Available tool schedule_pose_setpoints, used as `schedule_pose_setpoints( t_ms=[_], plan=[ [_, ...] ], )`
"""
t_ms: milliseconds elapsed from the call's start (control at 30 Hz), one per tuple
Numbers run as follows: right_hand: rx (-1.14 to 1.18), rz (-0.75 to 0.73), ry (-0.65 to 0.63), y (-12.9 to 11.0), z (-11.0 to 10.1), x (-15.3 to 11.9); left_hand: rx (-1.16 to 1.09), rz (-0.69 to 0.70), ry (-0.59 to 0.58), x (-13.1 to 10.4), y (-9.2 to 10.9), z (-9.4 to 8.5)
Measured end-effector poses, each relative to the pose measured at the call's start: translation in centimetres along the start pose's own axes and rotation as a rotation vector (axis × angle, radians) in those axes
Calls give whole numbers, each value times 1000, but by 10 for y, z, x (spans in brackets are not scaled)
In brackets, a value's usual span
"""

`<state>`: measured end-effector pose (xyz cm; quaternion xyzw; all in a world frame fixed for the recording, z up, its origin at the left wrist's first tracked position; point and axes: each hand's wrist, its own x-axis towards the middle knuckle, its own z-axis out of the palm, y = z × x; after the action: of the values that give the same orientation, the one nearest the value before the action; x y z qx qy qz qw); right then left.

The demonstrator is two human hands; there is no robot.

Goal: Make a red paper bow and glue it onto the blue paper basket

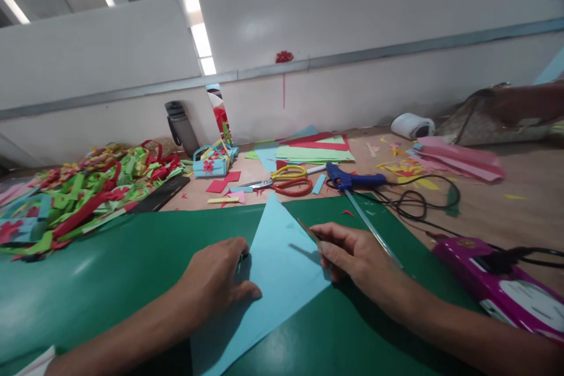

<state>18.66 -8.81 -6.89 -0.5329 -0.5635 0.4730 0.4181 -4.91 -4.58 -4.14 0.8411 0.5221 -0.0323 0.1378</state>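
Observation:
A light blue sheet of paper lies at an angle on the green mat, one corner pointing away from me. My left hand rests on the paper's left side, fingers bent down and the thumb stretched out apart from them. A small dark spot shows by its fingertips; I cannot make out what it is. In my right hand, thumb and fingers close on a thin brown pointed stick, like a pencil, above the paper's right edge. The stick's lower part is hidden by the fingers.
Beyond the mat lie scissors, a blue glue gun with a glue stick and cable, and colored paper sheets. Left are heaped paper strips, a phone and a bottle. A purple power strip stands right.

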Motion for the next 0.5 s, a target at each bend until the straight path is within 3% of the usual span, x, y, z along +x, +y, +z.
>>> schedule_pose_setpoints(
  t_ms=[333, 433, 500],
  plan=[
    [6, 61, -6, 5, 0, 2, -443, 48, -12, 8, -11, 10],
    [7, 51, -15, 5, 0, 3, -661, 64, 57, 18, -17, 10],
    [10, 52, 3, 5, 1, 4, -728, 31, 163, 26, -24, 6]
  ],
)
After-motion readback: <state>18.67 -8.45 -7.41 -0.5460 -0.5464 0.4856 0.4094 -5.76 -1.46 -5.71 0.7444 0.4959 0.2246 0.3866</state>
